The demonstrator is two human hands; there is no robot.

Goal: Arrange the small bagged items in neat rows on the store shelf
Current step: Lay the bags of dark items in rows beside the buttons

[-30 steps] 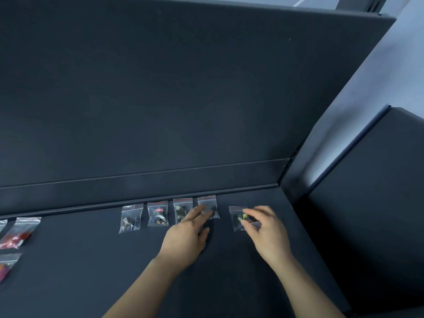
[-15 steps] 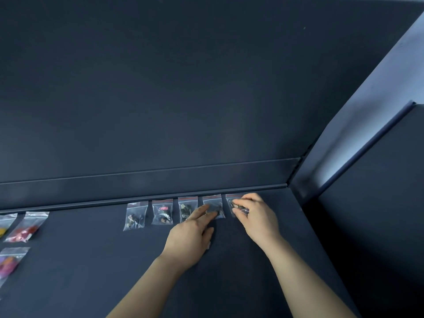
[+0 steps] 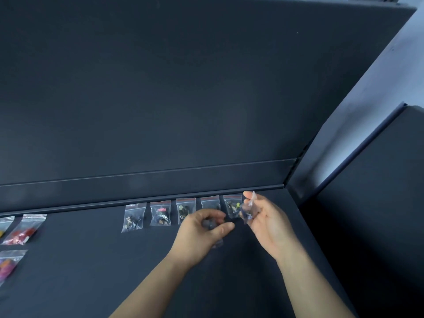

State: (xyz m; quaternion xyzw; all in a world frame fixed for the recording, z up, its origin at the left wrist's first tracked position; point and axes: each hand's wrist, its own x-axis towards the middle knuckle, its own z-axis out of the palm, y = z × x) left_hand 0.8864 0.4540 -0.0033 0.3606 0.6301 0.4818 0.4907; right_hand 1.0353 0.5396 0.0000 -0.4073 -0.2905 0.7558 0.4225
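Several small clear bags with red zip strips lie in a row along the back lip of the dark shelf, from the leftmost bag to the rightmost bag. My right hand is raised just right of the row. It pinches another small clear bag with dark contents. My left hand hovers in front of the row with its fingers curled round a dark bagged item. A bit of clear plastic shows under its palm. The fourth bag is partly hidden by it.
At the shelf's far left lie a bag of red pieces, a bag of pink pieces and the edge of a bag of yellow pieces. The dark back panel rises behind the row. A side panel closes the right end.
The fifth bag now lies at the right end of the row. My right hand has lifted off it and holds another bag. My left hand has curled up off the shelf.
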